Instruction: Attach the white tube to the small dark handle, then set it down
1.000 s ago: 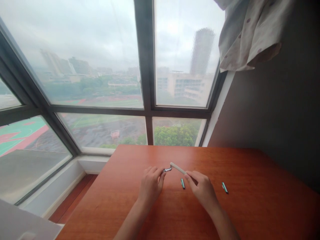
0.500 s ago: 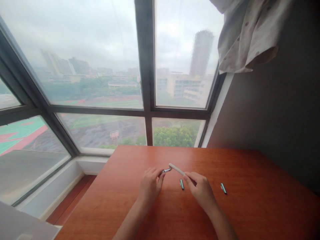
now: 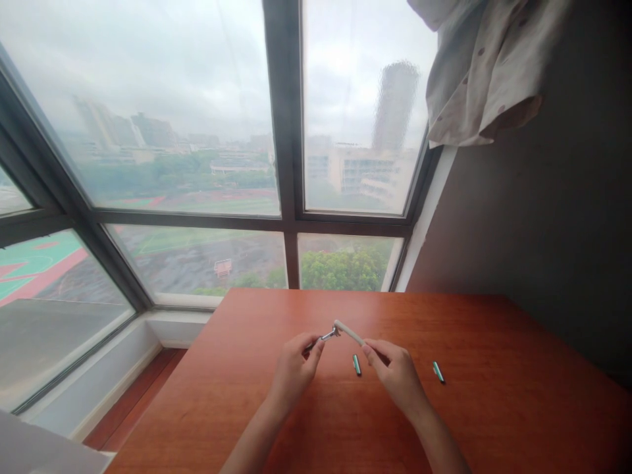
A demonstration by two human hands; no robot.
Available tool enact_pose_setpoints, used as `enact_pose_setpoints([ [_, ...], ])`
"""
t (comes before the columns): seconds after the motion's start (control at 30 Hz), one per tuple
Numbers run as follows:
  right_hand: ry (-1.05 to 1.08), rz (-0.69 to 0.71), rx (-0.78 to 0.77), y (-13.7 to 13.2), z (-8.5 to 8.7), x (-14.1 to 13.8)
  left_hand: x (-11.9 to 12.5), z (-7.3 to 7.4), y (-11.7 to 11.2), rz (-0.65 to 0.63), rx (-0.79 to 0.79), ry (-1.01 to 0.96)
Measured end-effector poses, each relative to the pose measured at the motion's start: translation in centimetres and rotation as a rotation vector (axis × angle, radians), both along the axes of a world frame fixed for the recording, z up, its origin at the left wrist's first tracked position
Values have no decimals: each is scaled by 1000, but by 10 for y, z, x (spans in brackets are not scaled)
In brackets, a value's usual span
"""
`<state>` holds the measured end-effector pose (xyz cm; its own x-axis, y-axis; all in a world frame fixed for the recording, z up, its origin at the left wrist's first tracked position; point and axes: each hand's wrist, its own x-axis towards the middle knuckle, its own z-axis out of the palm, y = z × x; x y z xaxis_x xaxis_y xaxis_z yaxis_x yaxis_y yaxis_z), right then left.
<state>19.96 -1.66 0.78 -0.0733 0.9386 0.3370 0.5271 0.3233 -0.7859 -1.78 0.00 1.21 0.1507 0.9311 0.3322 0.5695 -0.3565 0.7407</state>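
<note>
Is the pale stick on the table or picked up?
Picked up: the right hand pinches the pale stick, its far end near the silver tool; whether those two touch, I cannot tell.

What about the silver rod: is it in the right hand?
No, the left hand holds the silver rod, while the right hand grips the pale stick.

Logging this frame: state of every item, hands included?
Left hand: pinching silver handle
Silver handle: held, far end by tip of pale stick, contact unclear
Right hand: pinching pale stick
Pale stick: held, slanted
Left green piece: lying on table
Right green piece: lying on table
Garment: hanging
Window: appears shut
</note>
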Motion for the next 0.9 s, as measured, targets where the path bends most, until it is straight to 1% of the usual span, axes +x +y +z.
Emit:
enact_pose_setpoints([
  [0.33,-17,14,8,-1,1,-1,-1,4,-2,28,38,-89],
  [0.6,-58,4,42,0,0,0,-1,2,-1,24,28,-47],
  [0.9,-78,-9,43,0,3,0,-1,6,-3,25,30,-21],
])
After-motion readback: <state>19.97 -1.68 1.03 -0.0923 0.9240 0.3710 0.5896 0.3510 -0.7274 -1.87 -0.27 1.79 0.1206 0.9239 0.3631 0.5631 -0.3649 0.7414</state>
